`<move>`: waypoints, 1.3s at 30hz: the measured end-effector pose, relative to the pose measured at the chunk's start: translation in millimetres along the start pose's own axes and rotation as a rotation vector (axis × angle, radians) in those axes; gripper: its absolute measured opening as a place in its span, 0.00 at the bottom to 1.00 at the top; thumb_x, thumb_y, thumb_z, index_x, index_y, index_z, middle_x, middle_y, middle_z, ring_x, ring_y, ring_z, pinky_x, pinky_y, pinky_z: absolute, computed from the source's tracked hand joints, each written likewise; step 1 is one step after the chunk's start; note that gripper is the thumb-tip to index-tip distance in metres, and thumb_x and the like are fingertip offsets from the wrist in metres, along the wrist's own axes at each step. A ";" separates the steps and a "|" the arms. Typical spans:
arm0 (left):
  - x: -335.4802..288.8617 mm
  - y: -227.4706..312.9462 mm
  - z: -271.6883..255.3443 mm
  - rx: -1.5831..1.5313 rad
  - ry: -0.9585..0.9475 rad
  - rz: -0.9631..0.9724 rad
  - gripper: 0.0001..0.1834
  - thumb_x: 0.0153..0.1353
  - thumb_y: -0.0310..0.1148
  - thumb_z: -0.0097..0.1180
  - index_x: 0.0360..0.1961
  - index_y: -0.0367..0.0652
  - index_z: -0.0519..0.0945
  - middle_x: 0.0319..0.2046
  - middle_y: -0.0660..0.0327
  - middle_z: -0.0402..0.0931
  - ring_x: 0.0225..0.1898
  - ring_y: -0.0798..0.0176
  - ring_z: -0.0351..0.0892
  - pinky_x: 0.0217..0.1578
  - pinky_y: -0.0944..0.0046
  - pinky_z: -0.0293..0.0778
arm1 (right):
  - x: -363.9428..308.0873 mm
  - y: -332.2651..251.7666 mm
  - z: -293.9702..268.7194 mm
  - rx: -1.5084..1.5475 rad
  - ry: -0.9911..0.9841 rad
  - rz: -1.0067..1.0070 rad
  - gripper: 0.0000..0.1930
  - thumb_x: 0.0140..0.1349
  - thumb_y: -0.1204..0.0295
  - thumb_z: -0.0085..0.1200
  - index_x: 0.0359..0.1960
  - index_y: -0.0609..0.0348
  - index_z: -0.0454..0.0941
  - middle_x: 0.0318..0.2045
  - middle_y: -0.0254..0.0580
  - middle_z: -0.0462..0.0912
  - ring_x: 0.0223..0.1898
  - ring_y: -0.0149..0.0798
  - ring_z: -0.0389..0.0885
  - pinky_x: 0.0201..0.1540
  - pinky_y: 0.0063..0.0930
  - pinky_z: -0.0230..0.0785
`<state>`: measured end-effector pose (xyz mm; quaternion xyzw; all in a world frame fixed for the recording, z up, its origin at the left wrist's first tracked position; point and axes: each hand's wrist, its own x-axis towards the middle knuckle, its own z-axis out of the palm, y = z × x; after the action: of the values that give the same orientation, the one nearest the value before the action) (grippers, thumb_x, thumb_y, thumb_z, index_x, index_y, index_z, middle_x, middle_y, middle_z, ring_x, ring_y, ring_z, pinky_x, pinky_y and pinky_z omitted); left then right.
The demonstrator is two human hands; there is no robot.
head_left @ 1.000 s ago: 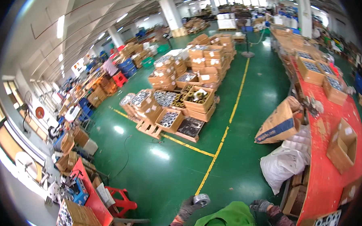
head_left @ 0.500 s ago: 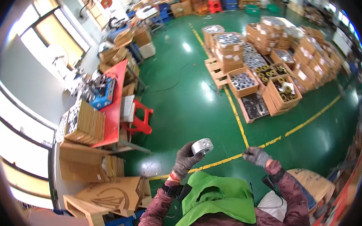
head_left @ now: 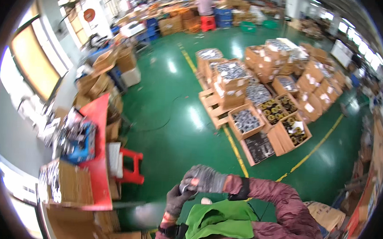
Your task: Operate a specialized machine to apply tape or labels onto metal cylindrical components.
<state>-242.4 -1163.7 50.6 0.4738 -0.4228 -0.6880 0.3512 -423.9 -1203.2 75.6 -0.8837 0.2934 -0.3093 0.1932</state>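
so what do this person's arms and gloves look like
The sleeves are wrinkled maroon fabric, with a black strap around each near the wrist. The gloves are grey: the right glove looks lighter and knitted, the left glove darker.

At six o'clock I see a grey right glove (head_left: 205,178), darker left glove (head_left: 177,201), green apron (head_left: 221,215); at eight, a red desk (head_left: 99,158).

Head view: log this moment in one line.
left hand: holding shiny item, mostly hidden | right hand: close against left | red stool: beside red table
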 end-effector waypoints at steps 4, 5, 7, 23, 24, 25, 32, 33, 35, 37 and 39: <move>82.0 25.9 -11.0 -0.043 -0.094 -0.079 0.18 0.46 0.30 0.63 0.37 0.32 0.74 0.31 0.60 0.76 0.32 0.67 0.76 0.33 0.68 0.75 | 29.9 64.7 -9.1 -0.132 0.077 0.040 0.09 0.51 0.66 0.48 0.32 0.52 0.76 0.32 0.38 0.76 0.35 0.42 0.73 0.39 0.35 0.66; 105.2 28.5 -16.2 -0.005 -0.138 -0.112 0.18 0.47 0.29 0.61 0.39 0.32 0.74 0.33 0.58 0.76 0.33 0.64 0.77 0.33 0.65 0.77 | 34.0 80.9 -9.9 -0.175 0.092 0.105 0.09 0.51 0.66 0.48 0.32 0.52 0.76 0.32 0.38 0.76 0.35 0.42 0.73 0.39 0.35 0.66; 150.2 32.1 -24.0 0.030 -0.182 -0.142 0.18 0.49 0.28 0.59 0.41 0.32 0.73 0.35 0.56 0.75 0.33 0.61 0.78 0.33 0.62 0.78 | 44.8 120.5 -2.0 -0.202 0.145 0.198 0.09 0.50 0.68 0.48 0.31 0.54 0.76 0.31 0.38 0.75 0.34 0.42 0.73 0.39 0.35 0.66; 412.5 203.9 -171.3 0.007 0.497 -0.092 0.19 0.49 0.24 0.56 0.45 0.37 0.73 0.38 0.59 0.74 0.35 0.63 0.75 0.32 0.70 0.74 | 297.5 475.4 -62.1 0.135 -0.322 0.325 0.14 0.50 0.63 0.53 0.38 0.52 0.74 0.35 0.43 0.74 0.40 0.47 0.73 0.40 0.40 0.67; 453.3 190.8 -193.9 -0.007 0.492 -0.123 0.19 0.49 0.24 0.56 0.45 0.37 0.73 0.38 0.59 0.74 0.35 0.63 0.75 0.32 0.70 0.74 | 307.8 520.4 -43.4 0.146 -0.345 0.348 0.14 0.50 0.63 0.53 0.38 0.52 0.74 0.35 0.43 0.74 0.40 0.47 0.73 0.40 0.40 0.67; 480.7 188.0 -211.5 0.000 0.485 -0.138 0.20 0.48 0.24 0.56 0.45 0.37 0.73 0.38 0.59 0.74 0.35 0.63 0.75 0.32 0.69 0.74 | 323.7 558.9 -30.0 0.080 -0.555 0.335 0.12 0.50 0.63 0.53 0.36 0.51 0.75 0.35 0.42 0.75 0.40 0.48 0.73 0.39 0.40 0.68; 603.1 215.6 -361.7 0.015 0.775 -0.094 0.23 0.39 0.27 0.58 0.41 0.34 0.73 0.33 0.59 0.75 0.32 0.67 0.76 0.33 0.68 0.74 | 301.7 796.9 -22.4 0.033 -0.548 0.701 0.18 0.60 0.61 0.41 0.47 0.57 0.69 0.44 0.51 0.74 0.43 0.48 0.75 0.44 0.41 0.67; 645.2 243.2 -360.7 -0.008 0.752 -0.005 0.22 0.39 0.28 0.60 0.39 0.35 0.74 0.31 0.60 0.75 0.30 0.68 0.75 0.32 0.68 0.74 | 268.2 827.4 -35.4 -0.220 -0.531 0.672 0.16 0.60 0.64 0.39 0.44 0.59 0.72 0.38 0.52 0.77 0.39 0.46 0.77 0.42 0.39 0.69; 731.5 291.2 -372.7 0.169 0.706 -0.048 0.19 0.38 0.30 0.62 0.34 0.34 0.74 0.27 0.61 0.75 0.25 0.68 0.74 0.26 0.69 0.72 | 229.6 876.0 -63.7 -0.522 -0.967 0.716 0.13 0.56 0.65 0.43 0.32 0.57 0.79 0.32 0.49 0.80 0.34 0.46 0.78 0.40 0.39 0.70; 788.0 331.2 -388.4 0.176 0.717 -0.075 0.20 0.39 0.31 0.64 0.35 0.36 0.74 0.27 0.62 0.75 0.27 0.70 0.74 0.27 0.71 0.71 | 251.3 874.4 -94.1 -0.067 -0.271 1.095 0.15 0.54 0.59 0.47 0.29 0.59 0.79 0.25 0.48 0.79 0.26 0.43 0.78 0.31 0.38 0.69; 881.1 352.5 -402.4 0.221 0.557 -0.016 0.24 0.39 0.34 0.66 0.40 0.37 0.74 0.30 0.64 0.76 0.30 0.72 0.73 0.31 0.72 0.70 | 144.8 955.1 -71.7 -0.130 -0.166 1.427 0.15 0.55 0.60 0.46 0.30 0.59 0.78 0.22 0.45 0.78 0.23 0.42 0.76 0.28 0.38 0.67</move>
<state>-99.4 -2182.3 -17.7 0.6828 -0.3789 -0.4842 0.3946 -760.2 -2026.4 -308.5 -0.5068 0.8014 -0.0214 0.3169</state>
